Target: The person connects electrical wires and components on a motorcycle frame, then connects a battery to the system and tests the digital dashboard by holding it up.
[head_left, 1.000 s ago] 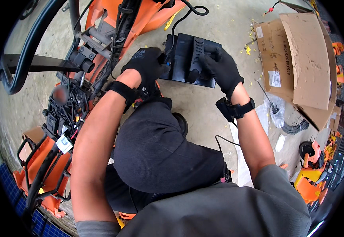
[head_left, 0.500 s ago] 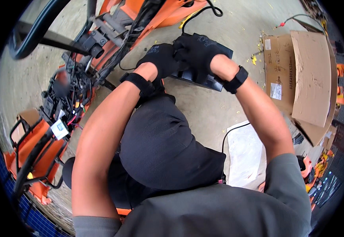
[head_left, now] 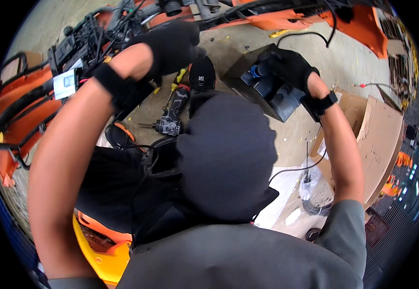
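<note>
Your two hands are well apart. Your left hand (head_left: pixel 175 47), in a black glove, is raised near the tangle of black wiring (head_left: pixel 96 41) on the orange frame (head_left: pixel 361 31); it is blurred, and you cannot tell from here whether its fingers hold anything. Your right hand (head_left: pixel 290 68), gloved the same way, is bent over the upper edge of the black box (head_left: pixel 264 91), fingers curled down against it, though how firmly they grip cannot be told. That box sits ahead of you and right of your raised knee, its hollow side facing you, with a blue piece (head_left: pixel 255 72) showing just beside your fingertips.

Between your left forearm and your knee, a grey and black power driver (head_left: pixel 172 115) lies on the concrete floor (head_left: pixel 224 45), its bit pointing left. One dark shoe (head_left: pixel 202 74) stands just beyond the driver. To your right are a large cardboard box (head_left: pixel 380 139), a white sheet (head_left: pixel 279 192) and a coil of dark cable (head_left: pixel 316 209), near one another.
</note>
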Motion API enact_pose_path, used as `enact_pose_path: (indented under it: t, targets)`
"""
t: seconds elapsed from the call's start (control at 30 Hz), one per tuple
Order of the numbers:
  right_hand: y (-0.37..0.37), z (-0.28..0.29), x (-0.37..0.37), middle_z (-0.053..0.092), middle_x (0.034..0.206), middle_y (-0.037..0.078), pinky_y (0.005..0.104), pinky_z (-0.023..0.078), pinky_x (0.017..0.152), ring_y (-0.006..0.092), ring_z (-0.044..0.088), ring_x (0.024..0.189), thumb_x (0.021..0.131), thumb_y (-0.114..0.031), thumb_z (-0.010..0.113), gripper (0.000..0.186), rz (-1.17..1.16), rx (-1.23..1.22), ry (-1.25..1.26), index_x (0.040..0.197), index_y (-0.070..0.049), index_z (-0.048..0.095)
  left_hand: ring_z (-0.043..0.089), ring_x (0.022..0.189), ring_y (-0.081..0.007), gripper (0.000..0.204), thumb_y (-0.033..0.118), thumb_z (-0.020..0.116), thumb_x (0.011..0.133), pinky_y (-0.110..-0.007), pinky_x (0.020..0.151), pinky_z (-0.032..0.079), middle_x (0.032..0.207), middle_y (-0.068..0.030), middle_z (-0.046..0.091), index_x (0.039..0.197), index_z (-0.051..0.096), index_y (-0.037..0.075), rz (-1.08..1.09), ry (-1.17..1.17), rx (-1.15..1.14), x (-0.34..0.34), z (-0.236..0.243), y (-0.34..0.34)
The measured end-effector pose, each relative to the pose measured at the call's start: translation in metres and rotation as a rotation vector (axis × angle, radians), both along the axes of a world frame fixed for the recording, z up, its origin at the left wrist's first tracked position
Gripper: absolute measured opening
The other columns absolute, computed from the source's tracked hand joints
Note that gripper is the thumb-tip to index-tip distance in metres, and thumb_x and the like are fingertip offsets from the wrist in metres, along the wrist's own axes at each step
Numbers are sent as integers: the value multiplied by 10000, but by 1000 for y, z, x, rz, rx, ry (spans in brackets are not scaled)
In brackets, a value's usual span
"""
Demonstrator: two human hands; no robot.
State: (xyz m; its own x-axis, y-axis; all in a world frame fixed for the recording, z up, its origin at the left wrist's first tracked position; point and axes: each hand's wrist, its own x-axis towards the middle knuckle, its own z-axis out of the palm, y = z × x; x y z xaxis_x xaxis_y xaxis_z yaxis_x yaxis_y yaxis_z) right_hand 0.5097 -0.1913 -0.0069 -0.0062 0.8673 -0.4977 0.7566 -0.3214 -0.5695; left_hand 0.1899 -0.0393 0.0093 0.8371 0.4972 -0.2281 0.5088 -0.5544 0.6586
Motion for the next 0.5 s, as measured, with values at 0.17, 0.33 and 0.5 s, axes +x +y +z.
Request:
enact_pose_path:
  t: [0.17,0.33,0.5]
  targets:
    - [7,16,-22,729,1050,216,511,540,858,430,686,1021,1019,-264,548,278,212,5,-461,1232,-112,640,622,750,-134,230,128,733,934,-355,699,524,868,-91,660,1072,625,-19,201,-61,-201,-74,41,-33]
    - [9,31,-40,726,1052,186,461,548,882,381,690,1035,910,-233,743,344,265,-11,-304,1186,-53,647,641,751,-178,305,160,769,911,-355,707,525,895,-132,671,1126,642,-16,267,-122,-236,-88,36,-55]
    - [14,32,-45,715,1096,190,461,553,875,396,686,1027,908,-194,736,340,308,-85,-409,1217,-94,639,669,824,-264,394,246,770,916,-387,751,526,921,-174,685,1175,646,-25,254,-126,-222,-95,18,-57]
